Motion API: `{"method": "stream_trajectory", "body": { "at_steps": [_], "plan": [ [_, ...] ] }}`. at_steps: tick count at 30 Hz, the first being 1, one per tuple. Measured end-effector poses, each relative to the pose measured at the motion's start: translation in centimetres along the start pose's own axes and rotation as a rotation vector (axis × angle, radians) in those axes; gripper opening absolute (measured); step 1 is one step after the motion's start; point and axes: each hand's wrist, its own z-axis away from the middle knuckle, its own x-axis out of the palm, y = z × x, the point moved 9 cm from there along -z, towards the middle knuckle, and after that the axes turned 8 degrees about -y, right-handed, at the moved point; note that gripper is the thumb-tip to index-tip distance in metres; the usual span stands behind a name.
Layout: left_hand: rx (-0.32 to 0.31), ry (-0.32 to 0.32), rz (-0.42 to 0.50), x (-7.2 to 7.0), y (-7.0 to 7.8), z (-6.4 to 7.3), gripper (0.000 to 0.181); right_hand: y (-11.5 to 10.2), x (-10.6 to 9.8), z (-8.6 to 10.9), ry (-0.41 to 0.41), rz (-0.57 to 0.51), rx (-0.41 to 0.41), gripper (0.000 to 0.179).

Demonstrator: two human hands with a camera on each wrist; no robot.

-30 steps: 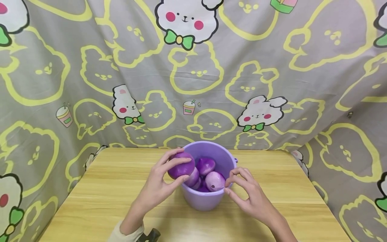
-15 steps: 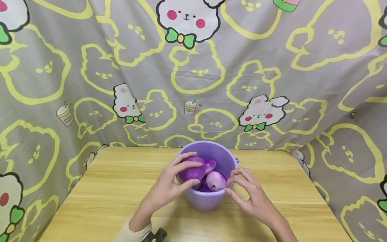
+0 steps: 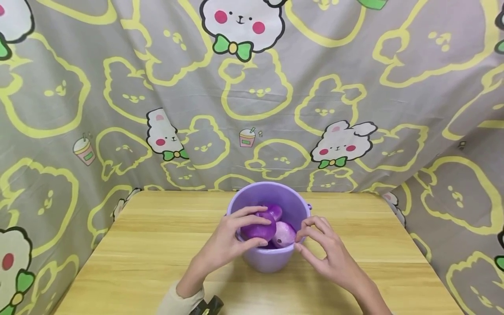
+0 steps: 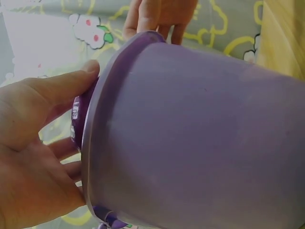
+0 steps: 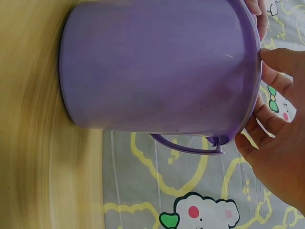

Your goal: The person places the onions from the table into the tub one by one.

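A light purple bucket (image 3: 267,260) stands upright on the wooden table. My left hand (image 3: 226,240) grips a purple onion (image 3: 257,229) at the bucket's mouth, thumb on the near side and fingers over the far side. From the left wrist view, part of that onion (image 4: 81,117) shows above the rim. My right hand (image 3: 330,249) pinches the bucket's right rim between thumb and fingers. Beneath and beside the held onion lie a paler onion (image 3: 284,234) and another purple onion (image 3: 274,212). The held onion and my left hand hide the rest of the inside.
The bucket's handle (image 5: 186,149) hangs down its far side in the right wrist view. Light wood table (image 3: 138,262) surrounds the bucket. A grey curtain (image 3: 189,100) with yellow outlines and rabbit heads hangs behind and on both sides.
My left hand has carried the onion rightward and down, from the bucket's left rim to within its mouth. My right hand keeps its place on the rim.
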Motion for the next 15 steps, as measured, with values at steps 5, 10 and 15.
{"method": "stream_trajectory", "body": {
  "at_steps": [5, 10, 15],
  "plan": [
    [-0.003, -0.049, 0.006, 0.84, -0.03, 0.03, 0.034, 0.14, 0.16, 0.00, -0.007, -0.001, 0.003, 0.027],
    [0.023, -0.047, -0.015, 0.82, 0.05, -0.02, 0.028, 0.07, 0.18, -0.15, -0.013, -0.010, 0.005, 0.029],
    [0.035, -0.044, -0.012, 0.63, 0.11, -0.25, 0.026, 0.03, 0.02, -0.11, -0.003, -0.007, 0.007, 0.030]
  ]
}}
